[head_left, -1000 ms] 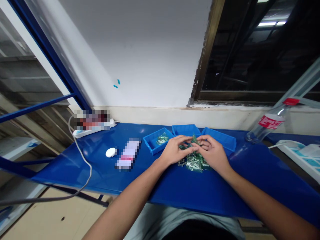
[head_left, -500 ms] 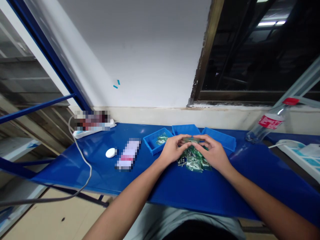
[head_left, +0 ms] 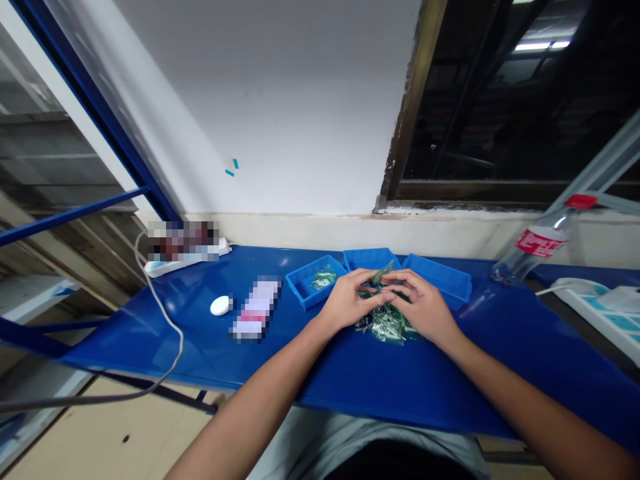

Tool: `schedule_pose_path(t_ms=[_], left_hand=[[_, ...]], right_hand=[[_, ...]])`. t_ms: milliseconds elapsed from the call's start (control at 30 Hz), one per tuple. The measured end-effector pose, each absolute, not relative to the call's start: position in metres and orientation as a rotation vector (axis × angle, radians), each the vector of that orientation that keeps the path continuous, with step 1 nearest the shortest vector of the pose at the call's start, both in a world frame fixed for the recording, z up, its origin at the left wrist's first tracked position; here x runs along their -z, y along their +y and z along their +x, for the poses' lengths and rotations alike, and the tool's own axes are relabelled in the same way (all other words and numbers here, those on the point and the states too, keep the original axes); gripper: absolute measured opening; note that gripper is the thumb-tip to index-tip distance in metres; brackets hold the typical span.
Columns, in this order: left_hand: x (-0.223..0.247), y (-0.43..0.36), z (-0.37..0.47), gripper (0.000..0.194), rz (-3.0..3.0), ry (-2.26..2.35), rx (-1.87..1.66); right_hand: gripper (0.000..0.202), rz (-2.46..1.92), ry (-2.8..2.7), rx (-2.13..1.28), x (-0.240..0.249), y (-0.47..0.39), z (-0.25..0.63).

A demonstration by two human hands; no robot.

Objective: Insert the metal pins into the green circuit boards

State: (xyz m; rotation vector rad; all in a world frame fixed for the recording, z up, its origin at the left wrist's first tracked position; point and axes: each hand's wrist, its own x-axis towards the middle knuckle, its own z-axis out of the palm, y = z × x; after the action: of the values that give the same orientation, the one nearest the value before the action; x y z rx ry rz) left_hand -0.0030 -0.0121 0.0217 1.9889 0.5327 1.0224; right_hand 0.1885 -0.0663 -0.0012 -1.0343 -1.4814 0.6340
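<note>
Over the pile, my left hand [head_left: 346, 299] and my right hand [head_left: 421, 305] meet at the fingertips, both closed on a small greenish clear plastic bag [head_left: 384, 271] that sticks up between them. What the bag holds is hidden by the fingers. Directly beneath lies a heap of similar clear bags [head_left: 389, 329] on the blue table [head_left: 360, 377]. Loose metal screws [head_left: 363, 324] show at the heap's left side. Just behind my left hand, a blue bin [head_left: 306, 301] holds several small bags [head_left: 324, 277].
Two more blue bins, a middle one [head_left: 369, 257] and a right one [head_left: 453, 280], stand behind my hands. A plastic bottle [head_left: 541, 241] leans at the right. Leftward are a blurred oblong item [head_left: 257, 310], a white round object [head_left: 220, 305], a power strip [head_left: 193, 259] and a hanging cable [head_left: 175, 357].
The bag between my hands has tilted and now stands up higher above the fingertips. My right fingers have curled in closer to my left.
</note>
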Motion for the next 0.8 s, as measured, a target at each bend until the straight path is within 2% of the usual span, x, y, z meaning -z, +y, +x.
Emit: schedule_pose_path(t_ms=[100,200,333,533,800], left_hand=[[-0.0186,-0.0073,-0.0045,0.033,2.062,0.664,-1.060],[-0.0184,-0.0049,-0.0065,0.028,2.122,0.758,-1.060],[-0.0200,-0.0074,-0.0071,0.029,2.126,0.733,-1.005],[-0.0158,-0.0065,-0.0046,0.033,2.019,0.709,-1.037],[-0.0109,-0.0054,-0.0015,0.035,1.922,0.666,-1.056]], right_hand=[[0.020,-1.060,-1.460,-0.597,-0.0009,-0.0669,0.1877],[0.027,-1.124,-1.364,-0.502,-0.0028,-0.0656,0.1897],[0.039,-1.151,-1.371,-0.463,-0.0035,-0.0650,0.1917],[0.033,-1.156,-1.306,-0.668,-0.0006,-0.0667,0.1909],[0.037,-1.159,-1.242,-0.691,-0.0022,-0.0670,0.1893]])
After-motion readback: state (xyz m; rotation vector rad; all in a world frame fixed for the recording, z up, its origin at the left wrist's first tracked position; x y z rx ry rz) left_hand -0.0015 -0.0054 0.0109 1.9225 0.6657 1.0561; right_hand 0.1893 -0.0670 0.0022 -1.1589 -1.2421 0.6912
